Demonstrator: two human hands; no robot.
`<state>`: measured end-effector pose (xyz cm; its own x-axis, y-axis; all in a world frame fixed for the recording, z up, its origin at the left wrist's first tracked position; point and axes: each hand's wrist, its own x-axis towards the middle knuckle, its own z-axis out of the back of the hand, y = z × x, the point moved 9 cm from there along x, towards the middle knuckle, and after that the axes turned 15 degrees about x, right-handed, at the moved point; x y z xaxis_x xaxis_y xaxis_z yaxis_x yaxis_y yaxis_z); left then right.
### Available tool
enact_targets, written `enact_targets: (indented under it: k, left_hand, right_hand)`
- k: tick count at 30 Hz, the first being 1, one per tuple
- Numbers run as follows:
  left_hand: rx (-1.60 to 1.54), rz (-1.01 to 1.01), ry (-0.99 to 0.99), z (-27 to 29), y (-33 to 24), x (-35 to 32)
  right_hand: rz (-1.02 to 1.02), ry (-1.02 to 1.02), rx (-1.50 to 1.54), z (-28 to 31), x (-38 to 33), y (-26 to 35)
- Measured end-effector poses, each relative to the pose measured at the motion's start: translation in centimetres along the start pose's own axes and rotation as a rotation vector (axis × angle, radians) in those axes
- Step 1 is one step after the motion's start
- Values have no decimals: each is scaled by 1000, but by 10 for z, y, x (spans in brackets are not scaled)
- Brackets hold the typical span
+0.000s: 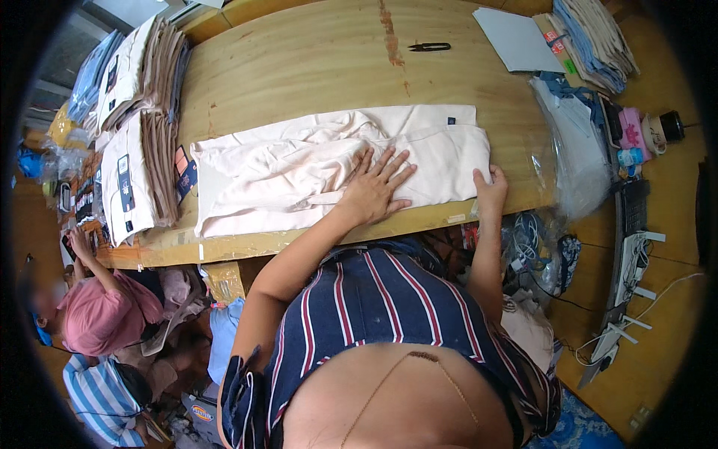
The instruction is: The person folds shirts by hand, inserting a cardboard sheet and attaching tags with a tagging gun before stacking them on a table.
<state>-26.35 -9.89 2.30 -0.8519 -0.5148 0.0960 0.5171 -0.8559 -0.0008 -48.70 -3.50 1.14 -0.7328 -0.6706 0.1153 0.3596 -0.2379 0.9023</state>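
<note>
A pair of cream trousers (269, 165) lies lengthwise across the wooden table, wrinkled in the middle and smoother toward the right end. A small dark label (451, 120) shows near its upper right corner. My left hand (374, 187) rests flat on the cloth with its fingers spread. At the right end, my right hand (491, 187) is closed on the edge of the trousers, its thumb and fingers curled around the cloth there.
Folded trousers with tags stand in stacks (142, 165) at the left. Black thread snips (430, 47) lie at the back. At the right are a white board (512, 39), more folded clothes (594, 45) and plastic bags (572, 142). A person in pink (112, 310) sits at the left.
</note>
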Motion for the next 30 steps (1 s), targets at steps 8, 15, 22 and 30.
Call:
enact_targets:
  k: [8,15,22,30]
  left_hand:
    - [-466,430,-794,99,58,-45]
    - [-310,198,-672,61,3,-48]
    - [-39,274,-110,3,-31,1]
    - [323,394,-20,-2,-55,2]
  right_hand:
    - [846,521,-103,-95,-90,155]
    - [561,845,139,-92,-74,142]
    - [1033,929,-211,-146,-36,158]
    - [807,1275,-149,-179,-29,111]
